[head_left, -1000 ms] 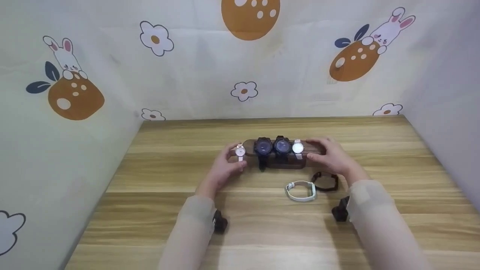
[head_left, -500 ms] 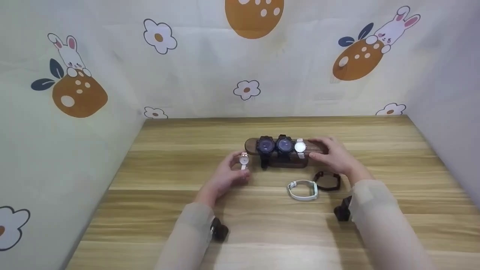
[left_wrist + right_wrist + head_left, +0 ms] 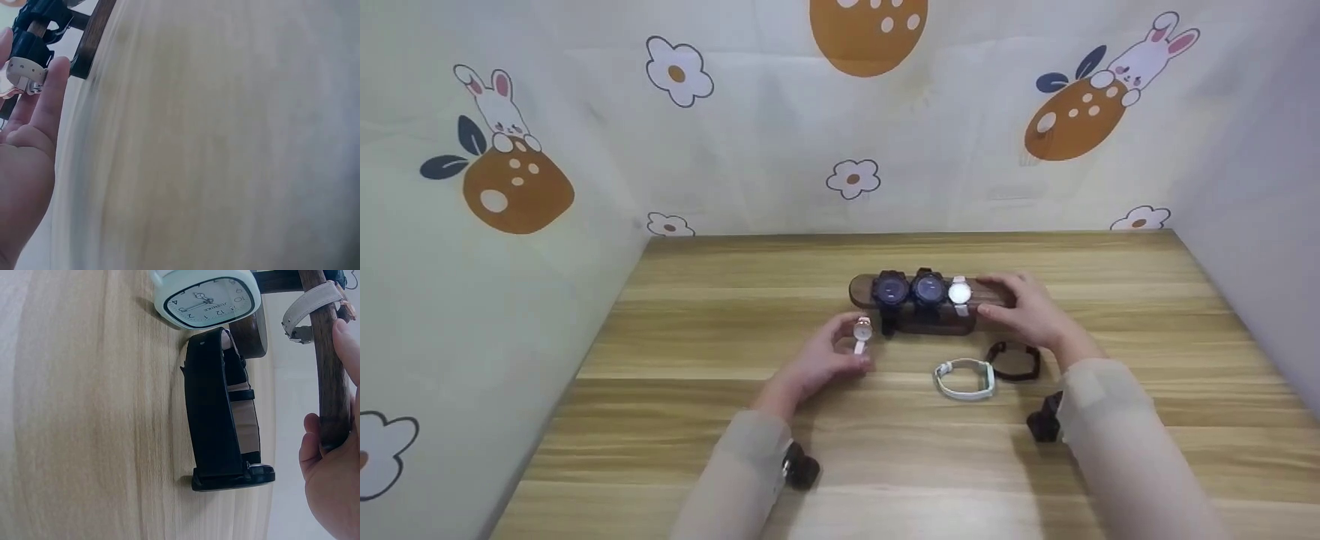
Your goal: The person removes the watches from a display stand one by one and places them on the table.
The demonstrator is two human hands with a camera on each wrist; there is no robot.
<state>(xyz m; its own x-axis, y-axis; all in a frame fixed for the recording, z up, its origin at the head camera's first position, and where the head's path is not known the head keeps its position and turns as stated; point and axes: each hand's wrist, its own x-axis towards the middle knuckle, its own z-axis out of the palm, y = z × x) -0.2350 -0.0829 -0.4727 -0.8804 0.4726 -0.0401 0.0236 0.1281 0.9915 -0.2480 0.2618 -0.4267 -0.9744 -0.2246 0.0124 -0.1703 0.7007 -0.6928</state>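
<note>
My left hand (image 3: 829, 356) holds a small watch (image 3: 862, 330) with a white strap and round pale dial, just in front of the left end of a dark wooden watch stand (image 3: 994, 292). In the left wrist view the pale strap (image 3: 27, 68) shows by the fingers. My right hand (image 3: 1027, 311) grips the right end of the stand's bar, thumb in front and fingers behind. Around the bar sit two black watches (image 3: 891, 289) side by side and, to their right, a white-strapped watch (image 3: 959, 291).
On the wooden table (image 3: 682, 442), in front of the stand, lie a mint-coloured watch (image 3: 988, 379) and a black watch (image 3: 1035, 364), side by side with straps looped. A patterned cloth wall (image 3: 765, 135) stands behind the table.
My left hand has moved away from the stand's left end, toward me and slightly right, with the small watch in it. My right hand has kept its grip on the stand.
</note>
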